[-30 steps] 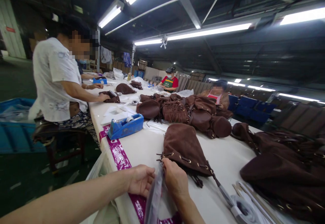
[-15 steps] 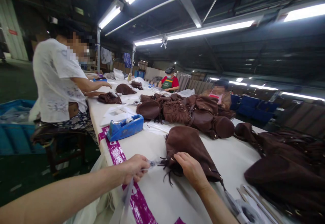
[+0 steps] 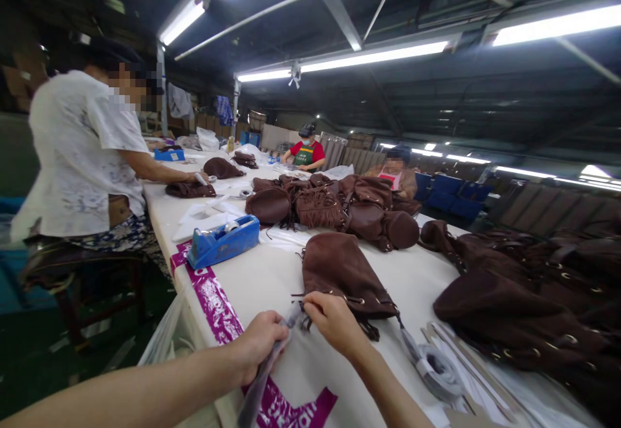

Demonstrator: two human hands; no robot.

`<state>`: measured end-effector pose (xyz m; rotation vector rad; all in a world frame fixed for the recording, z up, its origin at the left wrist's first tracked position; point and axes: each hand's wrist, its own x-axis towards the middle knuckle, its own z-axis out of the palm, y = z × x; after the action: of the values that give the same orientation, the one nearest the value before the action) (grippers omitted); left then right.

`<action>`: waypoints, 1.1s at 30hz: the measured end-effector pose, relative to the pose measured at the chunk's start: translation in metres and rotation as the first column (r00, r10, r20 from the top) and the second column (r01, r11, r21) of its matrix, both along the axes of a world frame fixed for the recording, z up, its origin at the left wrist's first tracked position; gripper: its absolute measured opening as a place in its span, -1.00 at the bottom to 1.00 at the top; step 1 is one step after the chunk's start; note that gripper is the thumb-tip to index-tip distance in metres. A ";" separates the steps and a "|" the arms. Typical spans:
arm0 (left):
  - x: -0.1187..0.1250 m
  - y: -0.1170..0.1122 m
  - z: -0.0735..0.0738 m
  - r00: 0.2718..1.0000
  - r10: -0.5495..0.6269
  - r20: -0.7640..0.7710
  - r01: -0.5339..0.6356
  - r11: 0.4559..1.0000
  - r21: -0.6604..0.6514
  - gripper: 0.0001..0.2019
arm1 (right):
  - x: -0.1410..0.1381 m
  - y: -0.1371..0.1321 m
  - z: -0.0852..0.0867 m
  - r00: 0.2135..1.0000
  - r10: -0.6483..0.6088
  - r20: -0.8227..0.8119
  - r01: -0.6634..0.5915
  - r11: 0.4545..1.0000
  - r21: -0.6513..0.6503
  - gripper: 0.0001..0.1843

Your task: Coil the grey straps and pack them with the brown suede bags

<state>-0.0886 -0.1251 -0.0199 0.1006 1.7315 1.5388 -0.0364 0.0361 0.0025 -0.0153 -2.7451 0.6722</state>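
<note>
nearest, the left hand [image 3: 262, 345] has its fingers curled round a grey plastic strip [image 3: 255, 390], whose upper end lies close to the mouth of a brown bag [image 3: 339, 266]. change noted: the right hand [image 3: 334, 323], a moment ago resting on the bag's side, is now at the mouth, fingers bent; whether they pinch anything cannot be told. both hands therefore appear engaged at that end. the bag lies on the desk [image 3: 279, 279]. beyond it: blue tape dispenser [image 3: 226, 242], then piled bags [image 3: 359, 211].
</note>
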 end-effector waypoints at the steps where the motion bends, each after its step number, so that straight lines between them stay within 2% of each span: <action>1: 0.000 -0.001 0.000 1.000 0.012 -0.015 -0.012 1.000 -0.003 -0.90 | -0.006 -0.001 0.002 1.000 0.012 0.017 -0.013 1.000 0.023 -0.75; 6: -0.002 -0.002 0.002 0.999 0.026 -0.026 -0.026 1.000 -0.010 -0.86 | -0.032 0.003 0.011 0.994 0.065 0.087 -0.077 0.986 0.149 -0.87; 8: -0.008 -0.001 0.002 0.998 -0.007 0.059 0.004 0.998 0.057 -0.89 | -0.036 0.006 0.014 0.992 0.078 0.094 -0.096 0.975 0.199 -0.87; 10: -0.019 0.003 0.001 0.971 -0.088 0.221 0.059 0.989 0.134 -0.93 | -0.038 0.007 0.017 0.994 0.068 0.090 -0.089 0.962 0.257 -0.82; 13: -0.040 0.013 -0.005 0.868 -0.217 0.446 0.125 0.966 0.227 -0.59 | -0.039 0.007 0.020 0.996 0.047 0.071 -0.069 0.932 0.357 -0.79; 15: -0.052 0.022 -0.014 0.826 -0.257 0.502 0.134 0.954 0.268 -0.49 | -0.043 0.008 0.019 0.996 0.053 0.069 -0.077 0.909 0.409 -0.80; 18: -0.063 0.035 -0.027 0.802 -0.287 0.524 0.132 0.940 0.313 -0.53 | -0.052 0.014 0.015 0.994 0.070 0.088 -0.102 0.888 0.449 -0.83; 21: -0.070 0.043 -0.032 0.814 -0.249 0.524 0.099 0.950 0.297 -0.62 | -0.062 0.023 0.009 0.993 0.069 0.098 -0.107 0.884 0.455 -0.82; 25: -0.083 0.054 -0.027 0.855 -0.173 0.489 0.059 0.969 0.240 -0.78 | -0.064 0.031 0.005 0.995 0.081 0.067 -0.101 0.898 0.429 -0.80; 27: -0.087 0.060 -0.024 0.871 -0.154 0.466 0.056 0.975 0.216 -0.84 | -0.056 0.032 0.005 0.996 0.081 0.035 -0.088 0.904 0.417 -0.79; 29: -0.083 0.065 -0.021 0.894 -0.131 0.429 0.048 0.979 0.199 -0.88 | -0.041 0.033 0.005 0.999 0.028 -0.045 -0.009 0.924 0.383 -0.78; 31: -0.068 0.067 -0.019 0.917 -0.116 0.381 0.038 0.977 0.208 -0.93 | -0.016 0.031 0.002 0.986 -0.084 -0.143 0.117 0.965 0.237 -0.80; 33: -0.043 0.068 -0.016 0.937 -0.112 0.332 0.032 0.971 0.237 -0.94 | 0.016 0.027 -0.005 0.966 -0.219 -0.140 0.216 0.976 -0.035 -0.76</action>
<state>-0.1315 -0.0573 -0.0357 0.0097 1.2623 1.5897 -0.0207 0.0636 -0.0022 -0.2596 -2.5501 0.6133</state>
